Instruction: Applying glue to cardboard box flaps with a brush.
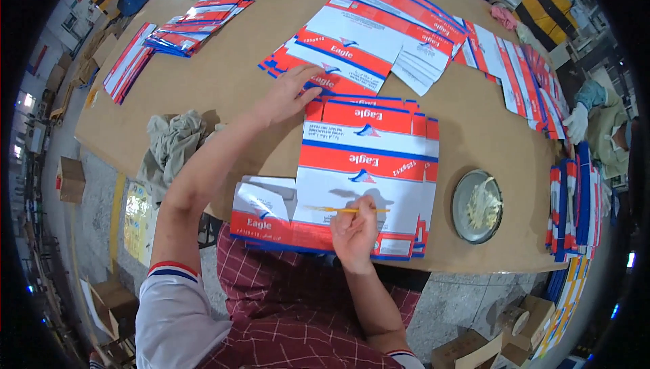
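Observation:
In front of me lies a stack of flat printed cartons (365, 142) in red, white and blue, with one flap panel (261, 200) spread to the left. My right hand (355, 237) is closed around a thin yellow stick (332, 209), held level just above the top carton; what its tip is like is too small to tell. Stretched out to the far side, my left hand (292, 91) rests at the near left edge of a second carton pile (352, 37), thumb and fingers apart. To the right of the near stack sits a round dish (477, 206) holding pale paste.
A crumpled grey-green cloth (175, 145) lies on the brown table (250, 30) at left. More carton piles (196, 24) stand at far left and along the right (521, 84). At the right edge a co-worker's gloved hand (577, 124) touches cartons. Open cardboard boxes (521, 335) stand below.

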`<state>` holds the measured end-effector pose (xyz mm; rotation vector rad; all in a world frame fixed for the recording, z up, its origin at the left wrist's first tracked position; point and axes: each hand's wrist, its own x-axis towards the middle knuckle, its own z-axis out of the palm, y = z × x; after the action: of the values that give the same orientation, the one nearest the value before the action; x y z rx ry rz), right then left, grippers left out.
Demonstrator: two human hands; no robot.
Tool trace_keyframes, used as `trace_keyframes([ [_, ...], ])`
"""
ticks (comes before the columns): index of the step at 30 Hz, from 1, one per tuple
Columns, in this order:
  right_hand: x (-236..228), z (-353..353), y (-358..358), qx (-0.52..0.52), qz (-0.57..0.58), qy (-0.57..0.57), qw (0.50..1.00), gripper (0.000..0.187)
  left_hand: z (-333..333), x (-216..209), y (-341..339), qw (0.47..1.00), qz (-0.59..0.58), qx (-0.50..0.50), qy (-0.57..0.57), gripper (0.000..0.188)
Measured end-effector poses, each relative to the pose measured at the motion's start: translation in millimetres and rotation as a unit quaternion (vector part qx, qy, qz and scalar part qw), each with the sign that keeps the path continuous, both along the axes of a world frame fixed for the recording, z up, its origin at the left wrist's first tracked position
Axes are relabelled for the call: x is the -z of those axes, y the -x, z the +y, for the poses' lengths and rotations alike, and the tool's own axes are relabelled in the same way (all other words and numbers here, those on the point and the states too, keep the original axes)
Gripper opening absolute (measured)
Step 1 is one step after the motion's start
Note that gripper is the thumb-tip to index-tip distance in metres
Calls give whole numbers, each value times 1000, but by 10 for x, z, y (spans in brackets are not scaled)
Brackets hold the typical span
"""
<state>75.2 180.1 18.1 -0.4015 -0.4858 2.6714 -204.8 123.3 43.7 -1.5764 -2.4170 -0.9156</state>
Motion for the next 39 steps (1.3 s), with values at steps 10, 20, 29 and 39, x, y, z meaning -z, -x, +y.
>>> trace_keyframes([
  [10,70,-10,32,4,6,7,1000,17,-1540,-149,-2167,989,28,-55,134,55],
  [20,199,51,53,24,-21,54,998,13,-1305,-50,-2188,966,82,-19,246,88],
  [29,12,979,-1100,359,-234,-786,445,25,-1282,49,-2331,954,101,-88,267,90],
  [39,170,1279,-1387,130,-444,-864,200,28,-1268,124,-2327,957,116,-80,253,85],
])
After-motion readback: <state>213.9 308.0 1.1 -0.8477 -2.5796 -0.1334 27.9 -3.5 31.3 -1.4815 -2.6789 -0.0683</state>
